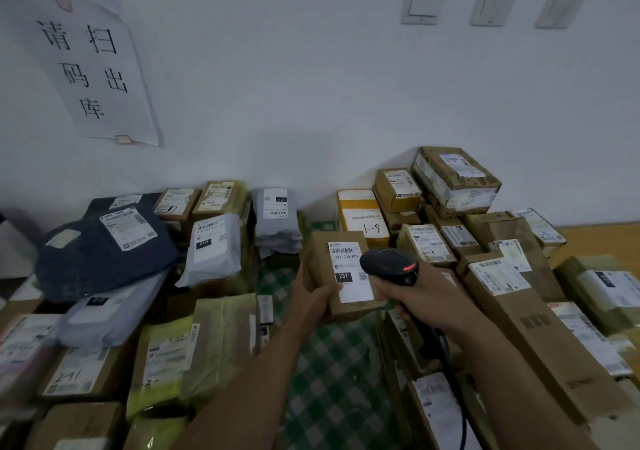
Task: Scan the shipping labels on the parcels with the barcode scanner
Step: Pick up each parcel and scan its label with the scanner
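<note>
Left hand (313, 299) grips a small brown parcel (320, 259) at its lower left corner. The thumb lies across the label side and the other fingers are hidden behind the box. The parcel is at centre of view above the green checked cloth (332, 363) that covers the bench, tilted so its label side faces the camera. Cannot tell whether its far end rests on anything.

The white shipping label (349, 273) on the parcel reads 231-239-K01, with a black tag marked 231 lower down.

Right hand (419, 293) is wrapped round the handle of the black barcode scanner (388, 264). The scanner head overlaps the right edge of the label, and a red strip glows on its back. A dark cable (446, 352) drops from the handle, below the wrist.

More parcels are heaped on both sides of the cloth.
- Left: a dark blue poly bag (104, 259) lies on the pile, with a grey poly bag (214, 252) tagged 010 just beside it.
- Behind the held parcel: a yellow box (360, 214) marked 1-9.
- Right: a long brown carton (533, 332) lies alongside the right forearm.

On the wall, a paper sign (97, 68) with large black characters hangs upper left. A row of 3 switches (422, 1) sits upper right.
</note>
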Demonstrator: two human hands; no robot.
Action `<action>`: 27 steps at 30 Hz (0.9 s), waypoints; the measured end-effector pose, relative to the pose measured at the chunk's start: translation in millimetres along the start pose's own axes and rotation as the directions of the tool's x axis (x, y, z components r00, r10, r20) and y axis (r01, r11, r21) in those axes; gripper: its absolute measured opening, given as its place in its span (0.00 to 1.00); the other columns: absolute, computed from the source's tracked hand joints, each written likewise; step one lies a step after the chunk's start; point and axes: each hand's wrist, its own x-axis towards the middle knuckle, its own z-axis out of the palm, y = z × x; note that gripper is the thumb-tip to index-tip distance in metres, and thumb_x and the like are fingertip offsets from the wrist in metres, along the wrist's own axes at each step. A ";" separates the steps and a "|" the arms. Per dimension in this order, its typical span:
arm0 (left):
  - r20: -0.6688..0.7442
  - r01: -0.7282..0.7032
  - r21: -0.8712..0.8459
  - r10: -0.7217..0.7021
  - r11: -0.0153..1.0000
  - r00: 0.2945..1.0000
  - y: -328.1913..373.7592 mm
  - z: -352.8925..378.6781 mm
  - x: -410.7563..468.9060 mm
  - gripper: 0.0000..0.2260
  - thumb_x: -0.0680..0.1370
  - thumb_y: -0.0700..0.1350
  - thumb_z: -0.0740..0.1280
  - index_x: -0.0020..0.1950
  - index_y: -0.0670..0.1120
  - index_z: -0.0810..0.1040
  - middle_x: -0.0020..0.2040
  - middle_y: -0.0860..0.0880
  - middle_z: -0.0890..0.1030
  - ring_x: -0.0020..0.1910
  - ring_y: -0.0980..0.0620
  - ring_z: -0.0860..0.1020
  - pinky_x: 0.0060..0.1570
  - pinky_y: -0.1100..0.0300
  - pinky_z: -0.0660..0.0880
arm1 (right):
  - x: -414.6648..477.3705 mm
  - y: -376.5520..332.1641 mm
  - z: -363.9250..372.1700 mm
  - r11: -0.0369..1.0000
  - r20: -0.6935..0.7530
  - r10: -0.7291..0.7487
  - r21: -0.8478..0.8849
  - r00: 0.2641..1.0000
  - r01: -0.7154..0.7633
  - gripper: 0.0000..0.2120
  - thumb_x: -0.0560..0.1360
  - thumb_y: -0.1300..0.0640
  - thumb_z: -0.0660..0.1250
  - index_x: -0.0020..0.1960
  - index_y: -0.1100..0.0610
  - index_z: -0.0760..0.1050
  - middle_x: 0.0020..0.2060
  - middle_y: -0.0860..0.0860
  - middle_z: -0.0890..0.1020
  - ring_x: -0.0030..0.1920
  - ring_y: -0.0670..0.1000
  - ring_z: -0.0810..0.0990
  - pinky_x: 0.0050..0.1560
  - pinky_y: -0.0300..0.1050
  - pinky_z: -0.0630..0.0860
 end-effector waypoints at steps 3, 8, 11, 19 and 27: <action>-0.045 0.083 0.004 -0.083 0.997 0.996 -8.6 -2.0 20.2 0.37 0.72 0.35 0.77 0.76 0.54 0.66 0.66 0.48 0.80 0.59 0.47 0.82 0.56 0.48 0.83 | 22.1 10.0 -0.2 1.000 0.031 0.019 -0.010 0.999 -0.019 0.12 0.80 0.50 0.72 0.62 0.42 0.77 0.40 0.45 0.87 0.34 0.38 0.82 0.37 0.38 0.77; -0.099 0.216 -0.040 -0.219 0.976 0.971 -33.8 -9.1 65.8 0.40 0.72 0.39 0.77 0.79 0.53 0.63 0.67 0.46 0.80 0.58 0.46 0.82 0.52 0.49 0.83 | 65.3 29.7 -7.1 0.996 0.043 0.082 0.029 0.996 -0.083 0.11 0.79 0.50 0.73 0.60 0.42 0.78 0.45 0.50 0.88 0.34 0.44 0.80 0.39 0.42 0.79; -0.209 0.296 -0.010 -0.292 0.955 0.933 -46.9 -10.0 80.6 0.38 0.77 0.42 0.74 0.82 0.56 0.58 0.70 0.44 0.78 0.59 0.44 0.81 0.54 0.48 0.80 | 89.7 40.0 -3.8 0.992 0.072 0.105 0.062 0.992 -0.109 0.11 0.80 0.51 0.72 0.61 0.43 0.78 0.44 0.51 0.88 0.32 0.45 0.78 0.38 0.43 0.77; -0.440 0.257 0.577 0.030 0.775 0.898 -65.9 -1.8 105.9 0.30 0.85 0.43 0.61 0.85 0.51 0.51 0.83 0.43 0.56 0.78 0.40 0.62 0.70 0.49 0.66 | 131.9 71.8 4.6 0.983 0.094 0.161 0.072 0.982 -0.168 0.11 0.79 0.52 0.73 0.61 0.45 0.78 0.43 0.49 0.88 0.31 0.44 0.78 0.33 0.39 0.77; -0.253 0.295 0.775 -0.154 0.558 0.955 -69.2 15.8 117.5 0.59 0.70 0.73 0.71 0.83 0.55 0.33 0.82 0.40 0.34 0.82 0.37 0.44 0.77 0.39 0.55 | 146.3 90.1 16.0 0.976 0.085 0.208 0.048 0.974 -0.213 0.19 0.77 0.47 0.75 0.65 0.46 0.76 0.43 0.49 0.85 0.35 0.43 0.82 0.33 0.35 0.76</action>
